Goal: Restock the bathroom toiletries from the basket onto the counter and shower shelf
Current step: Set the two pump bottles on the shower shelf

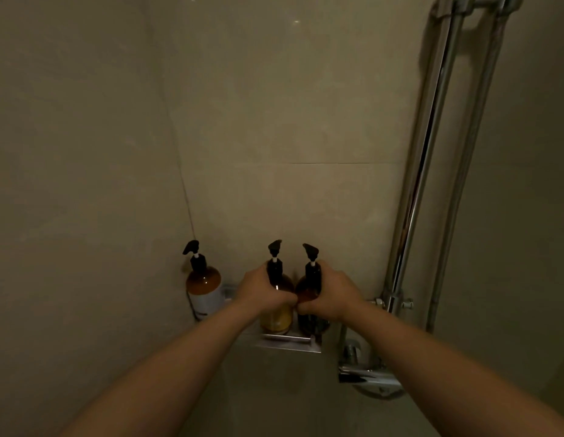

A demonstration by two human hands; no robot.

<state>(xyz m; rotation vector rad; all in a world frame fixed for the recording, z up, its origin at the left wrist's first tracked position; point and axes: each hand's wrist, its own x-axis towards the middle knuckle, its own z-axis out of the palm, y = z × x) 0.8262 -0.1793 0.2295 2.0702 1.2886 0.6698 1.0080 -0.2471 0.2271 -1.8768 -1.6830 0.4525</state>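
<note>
Three amber pump bottles with black pumps stand upright on a metal shower shelf (287, 342) in the tiled corner. The left bottle (203, 287) has a white label and stands alone, untouched. My left hand (263, 293) is wrapped around the middle bottle (276, 320) at its shoulder. Around the right bottle (309, 293), just beside the middle one, my right hand (332, 296) is closed. The two hands almost touch at the thumbs. The basket is not in view.
A chrome shower riser pipe (416, 190) and a second thinner pipe (463, 171) run up the wall at right. The mixer valve and its handle (365, 372) jut out just below and right of the shelf. Beige tiled walls enclose the corner.
</note>
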